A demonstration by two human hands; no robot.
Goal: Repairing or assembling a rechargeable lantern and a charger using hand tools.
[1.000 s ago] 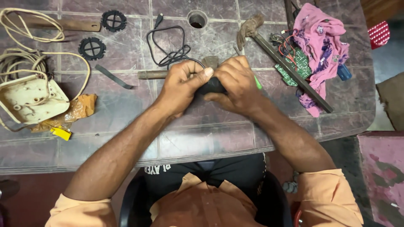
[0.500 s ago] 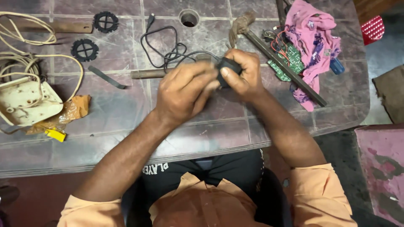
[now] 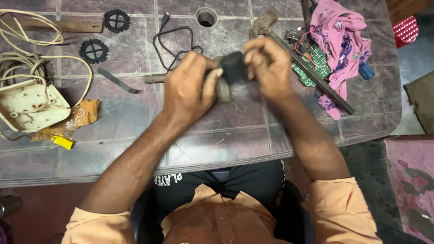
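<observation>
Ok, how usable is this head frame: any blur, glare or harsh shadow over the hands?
Head view: both hands, left hand and right hand, are motion-smeared, and the small black part gripped between them has soft edges. The table and the pink cloth stay sharper. Light is flat and diffuse, with a faint sheen on the tabletop and no hard shadows.

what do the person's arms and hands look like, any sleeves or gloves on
Both hands are bare: no gloves, rings or watch show on the left hand or the right hand. The forearms are uncovered down to the elbows. Short orange sleeves of a collared shirt cover the upper arms, one on each side at the bottom of the picture.
</observation>
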